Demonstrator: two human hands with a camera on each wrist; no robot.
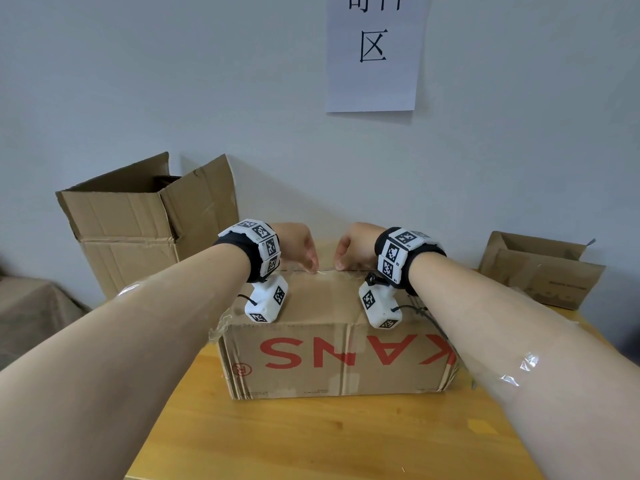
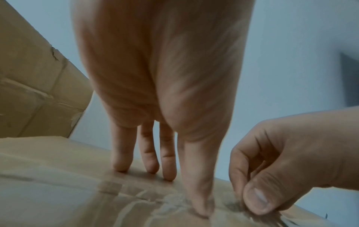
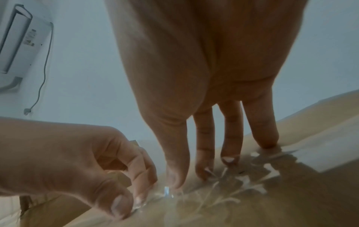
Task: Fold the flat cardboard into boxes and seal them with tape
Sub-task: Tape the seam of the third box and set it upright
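Observation:
A closed cardboard box [image 1: 339, 362] with upside-down red letters stands on the wooden table [image 1: 311, 441]. Clear tape [image 1: 325, 270] runs over its top to the far edge, wrinkled and shiny in the wrist views [image 2: 155, 204] [image 3: 223, 195]. My left hand [image 1: 306, 261] and right hand [image 1: 343, 261] meet at that far edge, a few centimetres apart. Each has its fingers curled and pinches the tape between thumb and forefinger. The other fingertips rest on the box top. What lies behind the far edge is hidden.
An open, empty-looking cardboard box [image 1: 138, 230] stands at the back left against the wall. Another opened box [image 1: 540, 271] lies at the back right. Scraps of clear tape [image 1: 526, 365] cling to my right forearm. A paper sign [image 1: 375, 53] hangs on the wall.

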